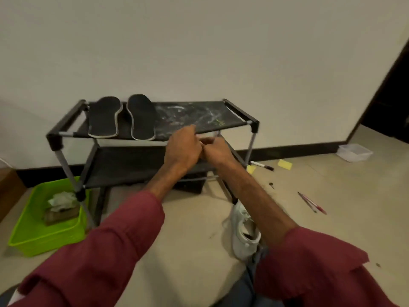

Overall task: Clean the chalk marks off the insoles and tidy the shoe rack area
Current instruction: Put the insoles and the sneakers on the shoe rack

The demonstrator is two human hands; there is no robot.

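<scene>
- a green basket (pixel 22 240) stands on the floor (pixel 192 222) at the left end of the shoe rack (pixel 253 126). one rack leg crosses in front of it. it holds a crumpled cloth (pixel 63 199).
- a white shoe (pixel 243 235) lies under the right forearm, partly hidden.
- a marker (pixel 261 165), yellow notes (pixel 285 163), pens (pixel 312 203) and a clear tub (pixel 355 152) lie on the floor right of the rack.
- the right half of the rack's top shelf is smeared with white chalk.
- two black insoles (pixel 104 117) with pale edges lie side by side on the left half of the top shelf.
- the left hand (pixel 183 147) and right hand (pixel 218 151) touch at the shelf's front edge, fingers curled. blur hides any grip.
</scene>
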